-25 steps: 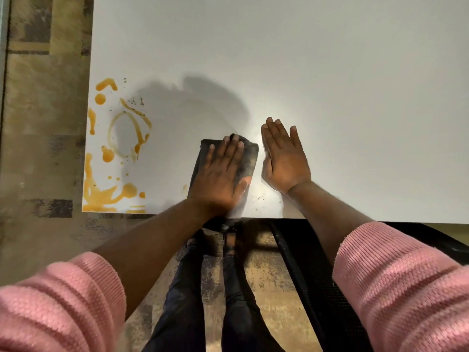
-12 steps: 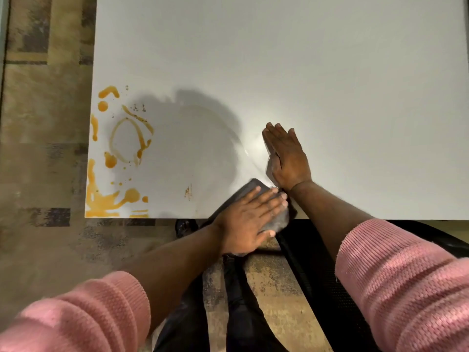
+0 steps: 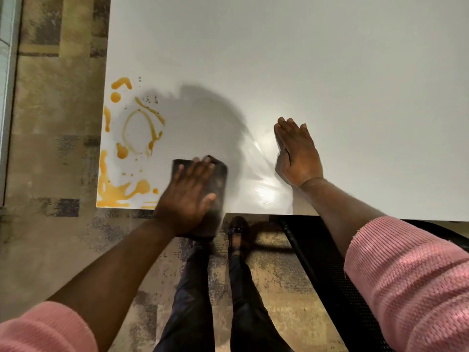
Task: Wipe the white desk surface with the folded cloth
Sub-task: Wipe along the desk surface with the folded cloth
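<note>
The white desk (image 3: 304, 72) fills the upper part of the head view. My left hand (image 3: 187, 194) presses flat on a dark folded cloth (image 3: 219, 181) at the desk's front edge; part of the cloth hangs over the edge. An orange spill (image 3: 121, 191) with a ring and splashes lies just left of the cloth, at the desk's front left corner. My right hand (image 3: 297, 153) rests flat on the desk to the right, fingers together, holding nothing. A wet sheen (image 3: 264, 191) shows between the two hands.
A black mesh chair (image 3: 330, 262) stands under the desk's front edge at the right. My legs and shoes (image 3: 238, 227) are below the edge on a patterned carpet (image 3: 50, 148). The desk's left edge runs beside the spill.
My left hand has slid the cloth leftward along the front edge from beside my right wrist toward the orange spill. My right hand has stayed in place.
</note>
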